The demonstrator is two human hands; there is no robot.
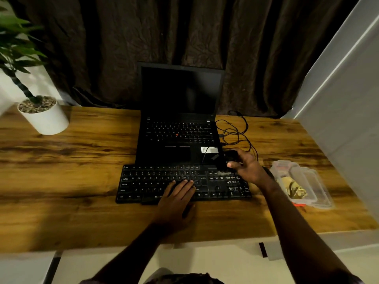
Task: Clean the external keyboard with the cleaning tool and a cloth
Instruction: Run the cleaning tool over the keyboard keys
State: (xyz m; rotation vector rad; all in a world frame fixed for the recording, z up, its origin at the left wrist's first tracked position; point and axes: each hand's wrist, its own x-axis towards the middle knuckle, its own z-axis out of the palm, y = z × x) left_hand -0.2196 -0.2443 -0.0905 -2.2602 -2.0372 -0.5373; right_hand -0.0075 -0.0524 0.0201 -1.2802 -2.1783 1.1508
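Position: external keyboard [147,184] flat on the desk [82,160], close to the front edge, roughly mid-width, right up against the front lip of the open laptop [178,140]. Long axis left-right, parallel to the front edge. Keys up, legends reading toward the person, numpad end toward the right edge.

Hands: left hand [176,196] laid flat on the keys right of centre, fingers straight, gripping nothing. Looks like pinning the board down. Then right hand [248,169] curled round a dark cleaning tool [228,158] over the keyboard's far right corner, pale bristles [223,172] down at the keys there. Contact likely, hard to confirm in this dim light.

Handling guess: light, stiff plastic slab, prone to skating on smooth wood under brush strokes. Best steadied by flat palm pressure on the key field, or pinched at the short ends. No lifting by keycaps, since those could pop off. Loose cable [235,130] coiled by the laptop's right side, likely the keyboard's, so limited room to slide or tilt.

Also on desk: plastic case [303,181] near the right edge, something yellowish inside; cloth or not, cannot tell. Last, potted plant [45,117] at the far left corner.
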